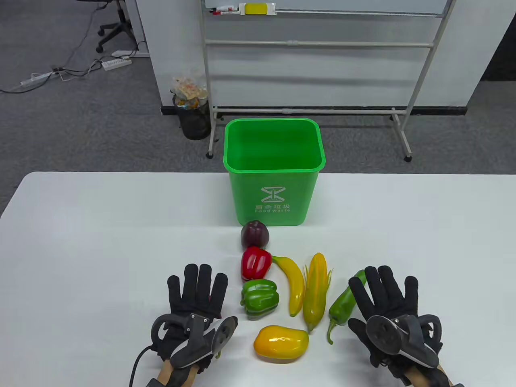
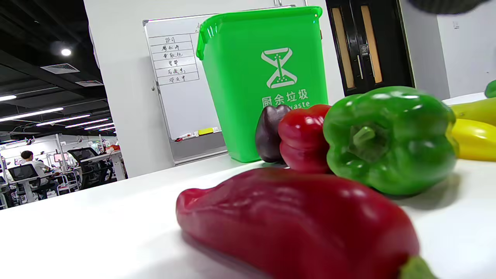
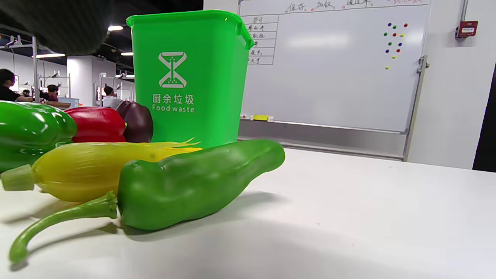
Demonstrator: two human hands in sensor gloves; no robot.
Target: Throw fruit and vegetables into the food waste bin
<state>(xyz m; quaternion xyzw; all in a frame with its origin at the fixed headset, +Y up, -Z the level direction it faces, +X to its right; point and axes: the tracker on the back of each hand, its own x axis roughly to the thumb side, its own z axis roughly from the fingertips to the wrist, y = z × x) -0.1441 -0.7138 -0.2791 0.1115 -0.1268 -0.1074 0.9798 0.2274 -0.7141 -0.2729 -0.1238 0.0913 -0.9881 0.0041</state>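
Note:
The green food waste bin (image 1: 274, 161) stands open at the table's far edge. In front of it lie a purple onion (image 1: 254, 234), a red bell pepper (image 1: 255, 263), a green bell pepper (image 1: 260, 298), a banana (image 1: 294, 286), a corn cob (image 1: 316, 292), a long green pepper (image 1: 342, 304) and a yellow mango (image 1: 281, 342). My left hand (image 1: 197, 282) lies flat with fingers spread, left of the green bell pepper. A long red pepper (image 2: 298, 224) lies under it, close in the left wrist view. My right hand (image 1: 383, 282) lies flat with fingers spread, beside the long green pepper (image 3: 197, 182).
The white table (image 1: 80, 242) reaches both sides of the produce. Behind the bin a whiteboard stand (image 1: 314, 109) and a black mesh trash can (image 1: 195, 117) stand on the floor. The bin also shows in the left wrist view (image 2: 267, 77) and the right wrist view (image 3: 190, 77).

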